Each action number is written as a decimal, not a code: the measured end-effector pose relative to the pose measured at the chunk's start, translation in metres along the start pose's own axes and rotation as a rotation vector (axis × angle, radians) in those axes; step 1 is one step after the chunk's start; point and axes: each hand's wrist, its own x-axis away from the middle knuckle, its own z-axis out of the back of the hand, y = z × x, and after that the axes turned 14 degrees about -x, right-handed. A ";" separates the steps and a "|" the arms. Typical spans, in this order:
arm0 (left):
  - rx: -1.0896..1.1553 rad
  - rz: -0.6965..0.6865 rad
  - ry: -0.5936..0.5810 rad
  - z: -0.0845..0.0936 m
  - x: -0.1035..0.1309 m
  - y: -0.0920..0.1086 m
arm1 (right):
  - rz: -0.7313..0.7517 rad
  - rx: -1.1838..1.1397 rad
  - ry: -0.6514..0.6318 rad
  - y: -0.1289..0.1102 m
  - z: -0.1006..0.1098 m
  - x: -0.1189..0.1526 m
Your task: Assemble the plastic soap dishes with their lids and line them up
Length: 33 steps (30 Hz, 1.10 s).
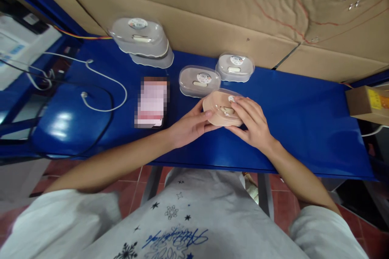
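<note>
Between both hands is a peach-coloured plastic container [217,107] with a clear lid, a pale latch and a round sticker. My left hand [191,126] grips its left end, thumb on the near side and fingers beneath. My right hand [253,123] is wrapped over the right end, its fingers lying across the lid by the sticker. Just behind it, close by, a grey lidded container [190,81] rests on the blue table [304,121]. A smaller-looking whitish lidded container [235,73] sits farther back to the right.
Stacked grey containers [136,42] stand at the back left against the cardboard wall [197,12]. A phone [152,103] with a blurred screen lies left of my hands. A white cable [121,107] and a black cable loop over the table's left side. A cardboard box [360,105] is at the right edge.
</note>
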 end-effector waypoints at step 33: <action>-0.180 0.120 -0.127 -0.001 0.004 0.004 | -0.353 0.032 -0.354 0.150 0.075 -0.085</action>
